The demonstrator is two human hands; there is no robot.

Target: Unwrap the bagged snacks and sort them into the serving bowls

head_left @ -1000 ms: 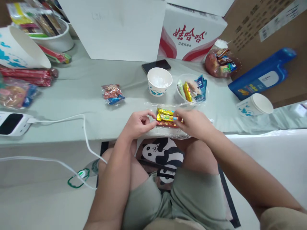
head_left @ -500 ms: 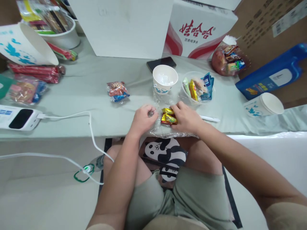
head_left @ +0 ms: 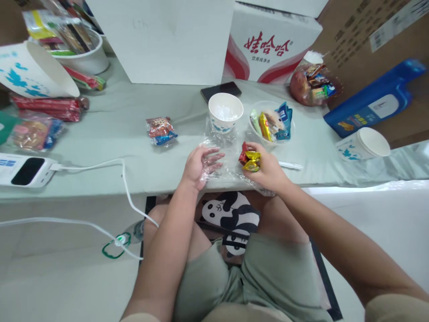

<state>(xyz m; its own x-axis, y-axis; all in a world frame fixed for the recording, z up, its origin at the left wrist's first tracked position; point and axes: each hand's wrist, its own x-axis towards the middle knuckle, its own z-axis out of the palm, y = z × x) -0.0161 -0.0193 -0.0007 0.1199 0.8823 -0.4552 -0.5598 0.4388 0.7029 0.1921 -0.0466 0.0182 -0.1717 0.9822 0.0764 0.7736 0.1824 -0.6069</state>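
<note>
My right hand (head_left: 266,167) is closed around several small candies (head_left: 250,160) in shiny gold and red wrappers, held just above a clear plastic bag (head_left: 229,163). The bag lies crumpled near the table's front edge. On its left side rests my left hand (head_left: 201,165), fingers spread apart and touching the film. Behind the bag stands a paper cup (head_left: 225,112) with a blue leaf print. A clear bowl (head_left: 256,134) of wrapped snacks is just beyond my right hand. To the left lies a small clear packet (head_left: 161,130) with brown and blue wrapped snacks inside.
A dark phone (head_left: 221,91) lies behind the cup, before white boxes (head_left: 268,53). At right are a blue bottle (head_left: 375,98), stacked paper cups (head_left: 363,144) and a white stick-like item (head_left: 291,165). A white power bank (head_left: 25,170) with a cable is at left.
My right hand has picked the gold and red candies up off the plastic bag and turned. My left hand has gone from pinched to spread fingers. The view has shifted slightly.
</note>
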